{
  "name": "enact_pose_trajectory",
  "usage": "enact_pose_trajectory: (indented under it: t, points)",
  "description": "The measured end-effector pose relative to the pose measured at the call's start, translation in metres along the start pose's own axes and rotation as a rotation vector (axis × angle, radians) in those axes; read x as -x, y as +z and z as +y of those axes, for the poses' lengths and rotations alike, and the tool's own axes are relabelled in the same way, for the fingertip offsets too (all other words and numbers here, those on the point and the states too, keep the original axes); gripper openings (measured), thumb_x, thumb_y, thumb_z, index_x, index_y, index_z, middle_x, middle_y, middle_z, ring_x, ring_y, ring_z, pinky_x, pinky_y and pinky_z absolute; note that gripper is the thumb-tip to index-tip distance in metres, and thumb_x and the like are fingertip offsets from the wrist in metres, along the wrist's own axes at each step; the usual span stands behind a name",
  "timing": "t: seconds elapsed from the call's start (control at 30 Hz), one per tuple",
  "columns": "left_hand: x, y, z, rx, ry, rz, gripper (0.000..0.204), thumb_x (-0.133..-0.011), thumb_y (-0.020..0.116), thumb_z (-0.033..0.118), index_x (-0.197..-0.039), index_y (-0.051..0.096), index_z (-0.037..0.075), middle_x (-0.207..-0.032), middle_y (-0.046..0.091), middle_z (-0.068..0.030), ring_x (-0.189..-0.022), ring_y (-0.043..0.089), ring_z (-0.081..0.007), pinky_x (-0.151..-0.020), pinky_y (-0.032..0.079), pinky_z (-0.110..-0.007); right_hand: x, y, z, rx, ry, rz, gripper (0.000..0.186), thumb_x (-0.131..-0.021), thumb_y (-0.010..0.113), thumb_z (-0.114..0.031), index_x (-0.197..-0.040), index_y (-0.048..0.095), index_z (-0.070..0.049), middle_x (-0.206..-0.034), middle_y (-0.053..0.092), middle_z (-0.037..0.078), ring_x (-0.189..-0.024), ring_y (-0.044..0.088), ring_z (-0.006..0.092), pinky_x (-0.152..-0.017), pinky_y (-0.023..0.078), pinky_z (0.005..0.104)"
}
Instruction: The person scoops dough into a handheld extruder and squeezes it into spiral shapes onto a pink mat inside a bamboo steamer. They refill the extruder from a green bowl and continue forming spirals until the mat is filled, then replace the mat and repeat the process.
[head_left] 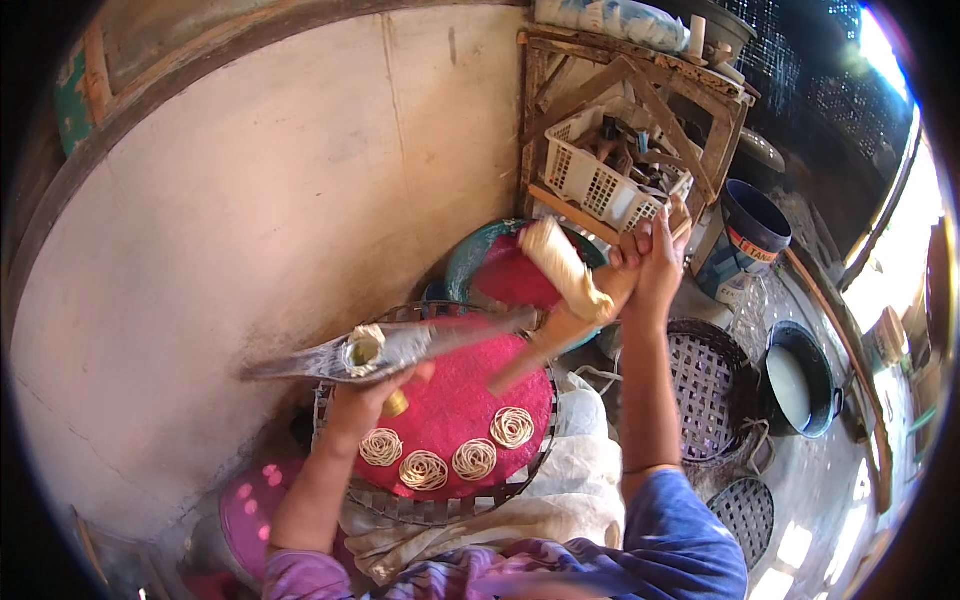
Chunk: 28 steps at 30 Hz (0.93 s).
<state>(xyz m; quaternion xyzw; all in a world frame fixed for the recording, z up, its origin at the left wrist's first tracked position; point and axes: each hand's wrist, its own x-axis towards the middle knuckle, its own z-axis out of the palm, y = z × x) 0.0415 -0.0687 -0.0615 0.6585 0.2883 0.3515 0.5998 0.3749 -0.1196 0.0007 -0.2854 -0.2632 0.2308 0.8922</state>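
Note:
My left hand [372,402] is closed round the underside of a long wooden dough press [300,364]. Pale dough clings round the press's hole, and a brass-coloured cylinder [395,403] juts out below. To the right, my right hand [650,258] grips a wooden plunger handle [578,325], apart from the press and blurred by motion. Its stubby plunger [560,268] looks coated in pale dough. Below both hands lies a round pink-red sheet [450,400] on a woven basket [430,510]. Several coiled nests of dough strands [474,459] sit along the sheet's near edge.
Behind stands a green basin [465,265] with pink-red material inside. A white crate [600,190] of tools rests on a wooden rack [715,160]. At right are a dark bucket [750,225], a woven basket [745,400] and a tub of whitish liquid [830,375]. A wall [200,200] rises at left.

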Motion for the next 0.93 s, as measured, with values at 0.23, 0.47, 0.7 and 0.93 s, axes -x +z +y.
enact_pose_trajectory:
  t: [0.23, 0.47, 0.7, 0.93]
  points:
    - [-0.074, 0.056, 0.001, 0.630, 0.569, 0.468, 0.024, -0.095, 0.053, 0.018, -0.116, 0.054, 0.006, -0.106, 0.058, -0.0062, -0.109, 0.055, -0.0210, -0.103, 0.039, -0.043, 0.020, -0.019, 0.128, -0.088, 0.365, 0.102, 0.044, -0.100, 0.039, -0.045, -0.120, 0.047, -0.007, -0.108, 0.060, 0.016, -0.092, 0.062, 0.0305, -0.084, 0.050, 0.0471]
    - [-0.079, -0.022, 0.034, -0.660, 0.759, 0.583, 0.020, -0.086, 0.060, 0.005, -0.105, 0.058, -0.001, -0.106, 0.059, -0.0118, -0.099, 0.056, -0.0200, -0.091, 0.045, -0.040, -0.055, -0.171, 0.144, 2.621, 0.676, -0.719, 0.052, -0.089, 0.049, -0.056, -0.117, 0.067, -0.015, -0.121, 0.064, 0.009, -0.107, 0.061, 0.0300, -0.090, 0.042, 0.0541]
    - [-0.092, -0.045, 0.004, -1.324, 1.013, 0.470, 0.029, -0.080, 0.071, 0.010, -0.104, 0.057, 0.001, -0.103, 0.060, -0.0134, -0.097, 0.060, -0.0270, -0.091, 0.048, -0.039, -0.052, -0.183, 0.207, 2.635, 0.480, -1.092, 0.033, -0.084, 0.060, -0.034, -0.110, 0.071, -0.017, -0.113, 0.068, 0.003, -0.101, 0.065, 0.0242, -0.066, 0.050, 0.0442]
    - [-0.094, -0.080, -0.010, -1.328, 0.830, 0.289, 0.035, -0.080, 0.070, 0.007, -0.110, 0.052, 0.003, -0.100, 0.060, -0.0162, -0.095, 0.062, -0.0307, -0.094, 0.050, -0.043, -0.093, -0.158, 0.179, 2.525, 0.512, -1.381, 0.052, -0.077, 0.066, -0.052, -0.110, 0.070, -0.012, -0.114, 0.068, 0.008, -0.104, 0.064, 0.0356, -0.081, 0.053, 0.0543]
